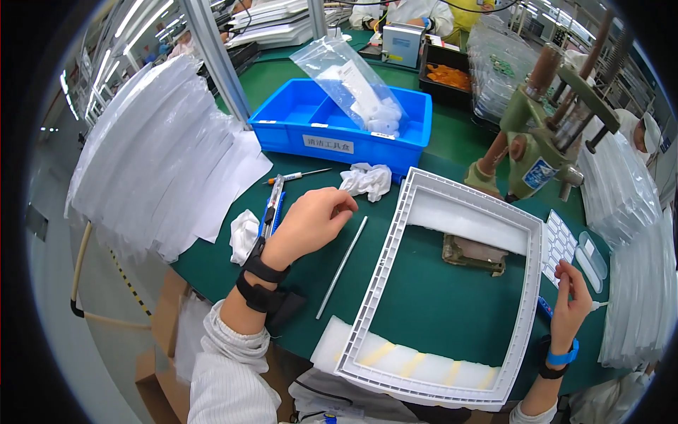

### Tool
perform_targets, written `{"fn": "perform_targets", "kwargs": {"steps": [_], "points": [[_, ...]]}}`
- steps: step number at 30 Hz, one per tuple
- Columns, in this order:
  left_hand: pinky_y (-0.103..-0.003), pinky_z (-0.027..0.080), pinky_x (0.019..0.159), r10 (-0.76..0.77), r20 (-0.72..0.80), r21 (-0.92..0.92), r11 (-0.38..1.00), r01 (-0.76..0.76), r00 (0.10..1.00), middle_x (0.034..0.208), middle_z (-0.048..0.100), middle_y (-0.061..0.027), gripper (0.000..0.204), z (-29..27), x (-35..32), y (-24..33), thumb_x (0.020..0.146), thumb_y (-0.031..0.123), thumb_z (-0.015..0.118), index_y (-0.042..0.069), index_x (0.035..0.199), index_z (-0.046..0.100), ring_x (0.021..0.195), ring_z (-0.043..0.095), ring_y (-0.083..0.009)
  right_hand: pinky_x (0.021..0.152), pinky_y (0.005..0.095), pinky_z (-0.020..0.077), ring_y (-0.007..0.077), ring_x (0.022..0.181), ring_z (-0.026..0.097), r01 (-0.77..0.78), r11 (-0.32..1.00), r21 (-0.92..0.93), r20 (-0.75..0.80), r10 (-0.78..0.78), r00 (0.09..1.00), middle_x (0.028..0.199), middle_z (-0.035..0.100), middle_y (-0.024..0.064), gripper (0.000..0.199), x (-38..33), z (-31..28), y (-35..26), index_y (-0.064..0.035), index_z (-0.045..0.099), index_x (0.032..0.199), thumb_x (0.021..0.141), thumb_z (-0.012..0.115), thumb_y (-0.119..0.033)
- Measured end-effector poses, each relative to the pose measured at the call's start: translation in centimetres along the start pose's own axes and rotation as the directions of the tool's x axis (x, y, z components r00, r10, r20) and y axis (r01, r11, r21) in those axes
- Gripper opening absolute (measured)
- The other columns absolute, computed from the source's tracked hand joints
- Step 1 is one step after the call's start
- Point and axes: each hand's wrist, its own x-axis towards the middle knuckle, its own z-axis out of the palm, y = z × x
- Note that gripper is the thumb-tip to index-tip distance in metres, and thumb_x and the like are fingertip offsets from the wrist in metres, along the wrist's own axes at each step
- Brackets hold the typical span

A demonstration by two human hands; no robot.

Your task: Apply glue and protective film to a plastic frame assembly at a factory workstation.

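A white rectangular plastic frame (385,272) lies on the green work surface, with white foam strips (424,364) along its near and far sides. My left hand (311,220) hovers left of the frame, fingers curled; whatever may be in them is hidden. Close to it are a utility knife (271,212), a thin metal rod (342,267) and a crumpled white cloth (367,181). At the frame's right side is my right hand (571,305), fingertips pinched beside a sheet of white labels (558,244). A blue item (544,307) shows beside this hand; I cannot tell whether it is held.
A blue divided bin (339,145) holds a clear plastic bag (353,88). Green metal press (530,145) stands at the back right. Stacks of wrapped sheets (152,162) rise on the left and right. A small worn block (472,254) lies inside the frame. People work beyond the table.
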Motion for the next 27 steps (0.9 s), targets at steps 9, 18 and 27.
{"fn": "perform_targets", "kwargs": {"steps": [9, 18, 27], "points": [[-0.04, 0.051, 0.066, -0.114, 0.115, 0.277, 0.958, 0.078, 0.987, 0.079, 0.068, -0.0099, 0.033, 1.1, -0.1, 1.1, 0.077, 0.031, 0.08, 0.005, 0.09, 0.066, 0.077, 0.067, -0.0297, 0.086, 0.0281, 0.0519, 0.0182, 0.095, 0.069, 0.028, 0.999, -0.015, 0.053, -0.028, 0.998, 0.103, 0.073, 0.0134, 0.021, 0.0, 0.4, 0.5, 0.004, 0.068, 0.114, 0.101, 0.053, -0.004], [-0.034, 0.054, 0.068, -0.11, 0.068, 0.174, 0.98, 0.097, 0.992, 0.077, 0.07, -0.0137, 0.018, 2.0, 0.1, 0.4, 0.076, 0.012, 0.07, -0.002, 0.087, 0.067, 0.071, 0.069, -0.0259, 0.086, 0.0276, 0.0531, 0.0176, 0.095, 0.07, 0.048, 0.999, 0.005, 0.08, -0.048, 0.996, 0.101, 0.073, 0.0119, 0.02, -0.2, 0.9, -0.2, 0.0028, 0.069, 0.113, 0.1, 0.056, -0.003], [-0.032, 0.05, 0.064, -0.097, 0.028, 0.123, 0.988, 0.093, 0.995, 0.072, 0.063, -0.0113, 0.023, 2.1, -0.2, -0.8, 0.076, 0.007, 0.067, -0.002, 0.098, 0.065, 0.065, 0.061, -0.0194, 0.075, 0.0255, 0.0533, 0.0147, 0.082, 0.069, -0.005, 0.996, 0.094, -0.015, 0.006, 1.0, 0.09, 0.073, 0.0094, 0.02, -0.1, 0.2, -0.6, 0.0015, 0.069, 0.111, 0.097, 0.055, -0.002]]}}
